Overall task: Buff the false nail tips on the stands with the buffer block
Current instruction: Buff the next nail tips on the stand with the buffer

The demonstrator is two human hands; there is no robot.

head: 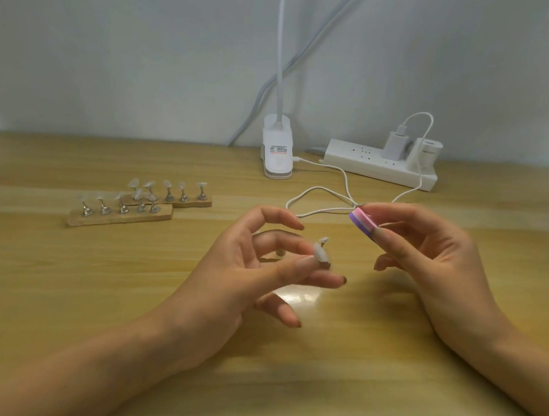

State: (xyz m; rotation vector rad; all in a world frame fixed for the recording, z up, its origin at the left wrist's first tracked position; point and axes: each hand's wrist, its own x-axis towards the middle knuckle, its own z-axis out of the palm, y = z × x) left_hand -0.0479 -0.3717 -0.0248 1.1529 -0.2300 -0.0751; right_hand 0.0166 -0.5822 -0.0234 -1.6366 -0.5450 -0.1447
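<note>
My buffer is a small block striped pink and purple, pinched between thumb and fingertips of my right hand. My left hand pinches one clear tip (blurred) just below-left of it, not touching. Other tips stand on two wooden strips toward the desk's far left.
</note>
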